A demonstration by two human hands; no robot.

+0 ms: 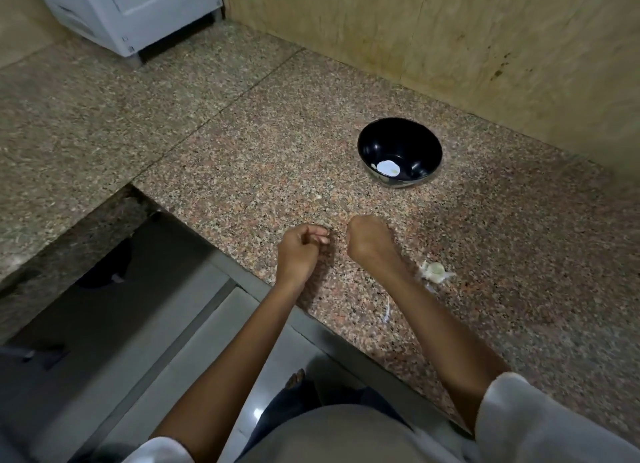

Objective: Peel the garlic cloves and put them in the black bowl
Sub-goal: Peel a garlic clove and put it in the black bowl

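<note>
Your left hand (301,251) and right hand (370,242) hover close together, not touching, over the near part of the countertop (277,133). Both are clenched. The left hand's fingers curl in against the thumb, and the right hand shows only its back as a closed fist. From this angle I cannot tell whether either hand encloses a clove.

The remaining garlic cloves (433,272) lie in a small papery, whitish-green heap on the counter, just beside your right wrist on its outer side. A thin strip of loose skin (386,313) lies next to your right forearm.

The black bowl (408,140) stands well beyond your right hand, near the wall. It is round and glossy black inside, with a shiny metal outside. A pale piece (388,168) rests on its bottom.

The countertop is polished speckled granite in pink, grey and black, with a seam running diagonally across it. The wall (485,46) is beige marbled tile with dark stains.
</note>
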